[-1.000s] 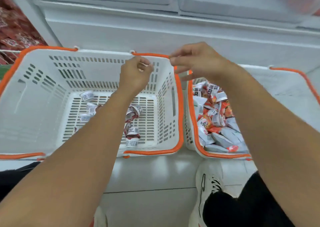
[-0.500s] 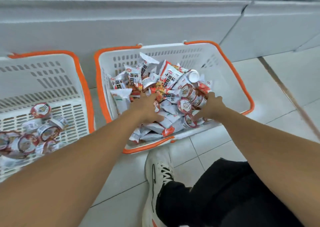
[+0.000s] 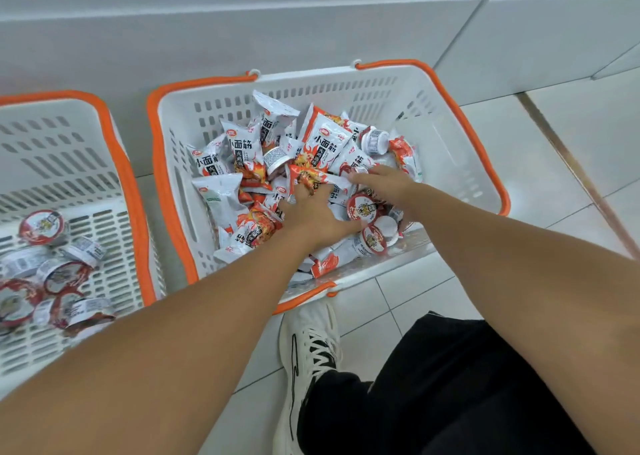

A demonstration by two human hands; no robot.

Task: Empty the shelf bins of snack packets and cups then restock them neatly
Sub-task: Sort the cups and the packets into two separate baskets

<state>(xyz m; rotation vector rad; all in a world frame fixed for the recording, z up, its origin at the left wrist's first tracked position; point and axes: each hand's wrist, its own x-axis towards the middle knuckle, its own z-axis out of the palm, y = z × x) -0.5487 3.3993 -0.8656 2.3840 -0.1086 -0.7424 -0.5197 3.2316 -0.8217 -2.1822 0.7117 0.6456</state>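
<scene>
A white basket with an orange rim (image 3: pixel 450 149) stands on the floor, piled with white and red snack packets (image 3: pixel 322 142) and small cups (image 3: pixel 362 207). Both my hands are down in this pile. My left hand (image 3: pixel 313 213) has its fingers curled into the packets and grips a red packet (image 3: pixel 306 177) near the middle. My right hand (image 3: pixel 384 184) lies just right of it, fingers stretched leftward across the packets, with cups under the wrist. A second white basket (image 3: pixel 69 149) at the left holds several cups (image 3: pixel 41 227).
The baskets stand against the white base of a shelf unit (image 3: pixel 311 31) on a light tiled floor (image 3: pixel 554 163). My shoe (image 3: pixel 308 354) and black trouser leg (image 3: pixel 433 385) are just in front of the right basket.
The view swung from the left basket, where my hands were at its rim, to the right basket. Both hands dropped into the packet pile, and the right hand has since slid left and further in.
</scene>
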